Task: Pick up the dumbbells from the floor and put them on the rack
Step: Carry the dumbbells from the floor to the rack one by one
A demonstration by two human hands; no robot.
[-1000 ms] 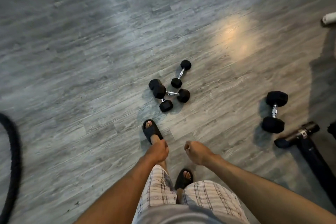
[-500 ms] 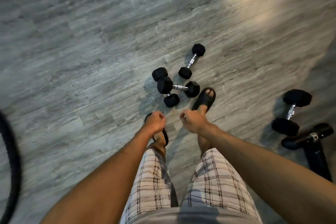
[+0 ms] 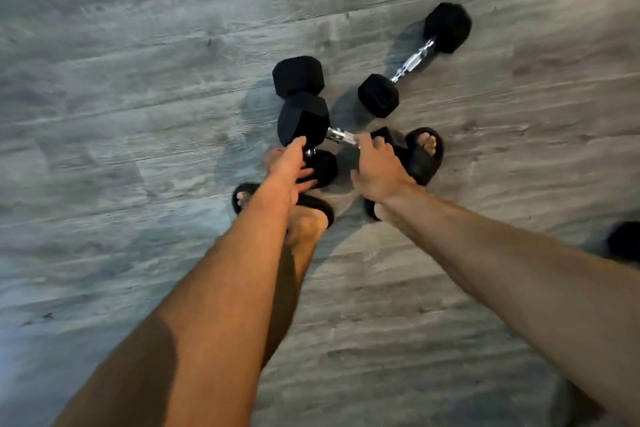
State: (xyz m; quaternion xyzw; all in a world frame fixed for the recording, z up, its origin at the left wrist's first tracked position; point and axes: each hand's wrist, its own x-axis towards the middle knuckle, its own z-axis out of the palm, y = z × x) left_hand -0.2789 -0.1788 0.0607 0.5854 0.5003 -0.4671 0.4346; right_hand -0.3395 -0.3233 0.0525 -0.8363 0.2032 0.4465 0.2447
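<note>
Both arms down over the grey wood-plank floor. No floor edge or corner in frame, so no reference there; open planks to the left and far side, plenty of room.

Three small dumbbells clustered ahead of my feet, all on the floor:
- crossed dumbbell: black hex head, chrome handle running right toward my right hand; it lies over the lower one.
- lower dumbbell: far head visible, near head under my left hand, handle mostly hidden.
- far dumbbell: lies apart to the right, diagonal, clear of both hands.

Left hand: grip apart, fingers spread over the near head of the lower dumbbell, not closed on it. Contact unclear because of blur.
Right hand: grip apart, fingertips at the chrome handle of the crossed dumbbell, not wrapped.

Obstructions: right sandal sits just beside the crossed dumbbell's right head, tight on that side. Left sandal is directly under my left wrist.

Dark rounded object at the frame's right edge, cut off, can't identify it.

Heads matte black, six-sided. Handles shiny, ridged.
</note>
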